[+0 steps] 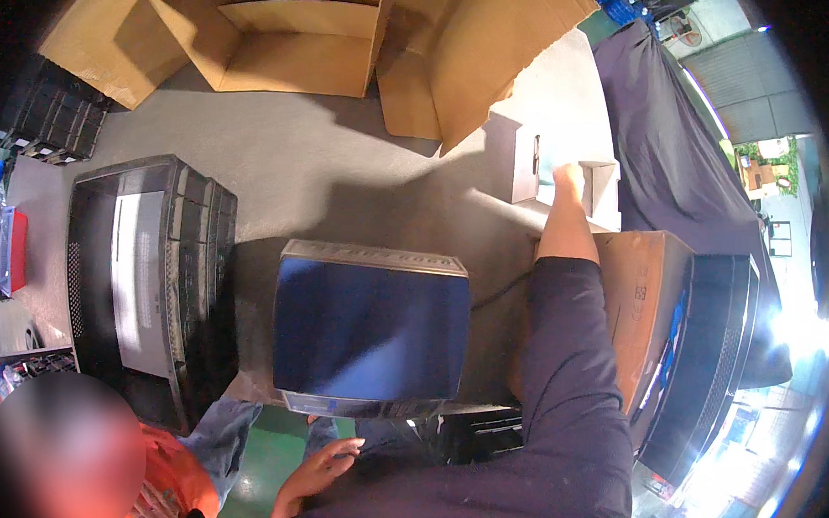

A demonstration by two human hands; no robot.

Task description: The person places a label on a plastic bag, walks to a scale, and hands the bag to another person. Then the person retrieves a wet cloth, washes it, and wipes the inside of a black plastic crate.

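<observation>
Here's my right hand (569,175), down at the mouth of one white open-topped carton (525,168) on the far right of the grey worktop (283,154)! Glare washes over that grip; I can't tell how tightly the fingers curl or whether they hold anything. The carton's opening faces up, a slotted panel on its left side; its long axis is lost in the brightness.

My left hand (323,468) hangs near the front edge, fingers loosely spread, nothing visible in that grip. Just beyond sits one blue box (371,324), long axis left to right, a line of print along its far side. One brown carton (637,297) stands beside my right forearm, dark printed symbols on it, one black crate (710,358) to its right. Over left, black crates (191,267), number unclear, and one co-worker in an orange top (180,468)!
</observation>
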